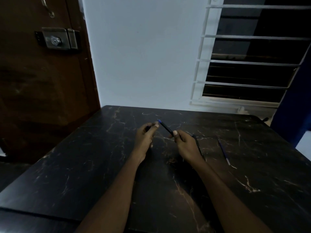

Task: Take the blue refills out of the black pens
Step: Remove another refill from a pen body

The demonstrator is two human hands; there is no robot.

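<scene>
Black pen (166, 128) is held above the table centre, a slim dark barrel slanting from 4 o'clock up to 10 o'clock, its blue end (159, 121) uppermost. The right hand (186, 145) grips the lower end of the barrel, thumb pressed against curled fingers around it. The left hand (145, 137) sits at the pen's 9 o'clock, fingers curled inward, thumb tip just beside the blue end. A small dark shape shows between its fingers, but it cannot be told whether that hand holds anything or touches the pen. A second black pen (200, 149) lies flat on the table at 3 o'clock of the right hand, partly hidden by the wrist. A thin blue refill (223, 151) lies apart from it, further toward 3 o'clock, running roughly parallel. The table (84, 165) is a glossy black slab with pale marble-like veining and a rounded far corner. Bare surface extends toward 9 o'clock of the left hand and toward 6 o'clock along both forearms. The far edge, at 12 o'clock, meets a plain pale wall (143, 56). A dark wooden door (42, 84) with a metal lock (57, 38) stands at 10 o'clock, and a window with 4 visible white horizontal bars (249, 62) at 2 o'clock.
</scene>
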